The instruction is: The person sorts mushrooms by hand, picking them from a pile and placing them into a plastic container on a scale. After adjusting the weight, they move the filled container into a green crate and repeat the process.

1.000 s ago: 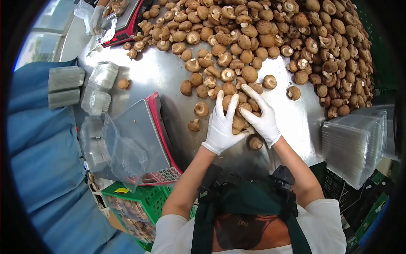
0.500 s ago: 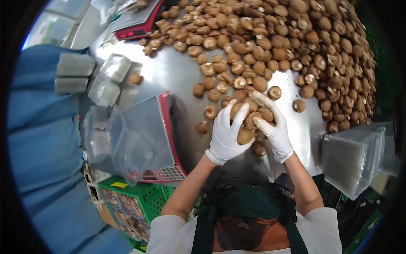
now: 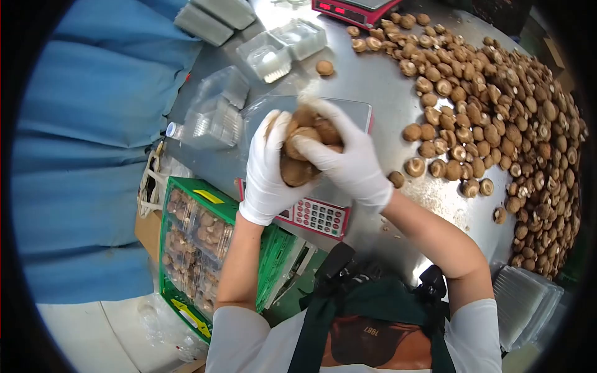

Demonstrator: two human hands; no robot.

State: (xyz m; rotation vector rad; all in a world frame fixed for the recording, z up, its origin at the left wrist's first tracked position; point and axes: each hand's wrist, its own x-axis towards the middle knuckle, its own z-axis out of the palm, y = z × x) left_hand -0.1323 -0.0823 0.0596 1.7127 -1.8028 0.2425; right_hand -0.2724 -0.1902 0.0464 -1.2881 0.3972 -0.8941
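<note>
My left hand (image 3: 267, 174), in a white glove, is cupped around the left side of a cluster of brown mushrooms (image 3: 305, 143). From the right, my right hand (image 3: 345, 158), also gloved, has its fingers wrapped over the same cluster. Both hands hold the mushrooms above the red-edged scale (image 3: 320, 214), whose keypad shows below them. A clear plastic container lies on the scale's plate, partly hidden by my hands.
A large mushroom pile (image 3: 528, 137) covers the right of the metal table (image 3: 385, 93). Clear trays (image 3: 214, 118) stand left of the scale. A green crate (image 3: 168, 233) holds packed mushrooms. A second scale (image 3: 348, 11) sits at the top; stacked containers (image 3: 522, 304) are lower right.
Both hands have carried the mushrooms from beside the pile leftward to over the scale. The head view has shifted left, so the table and pile appear further right.
</note>
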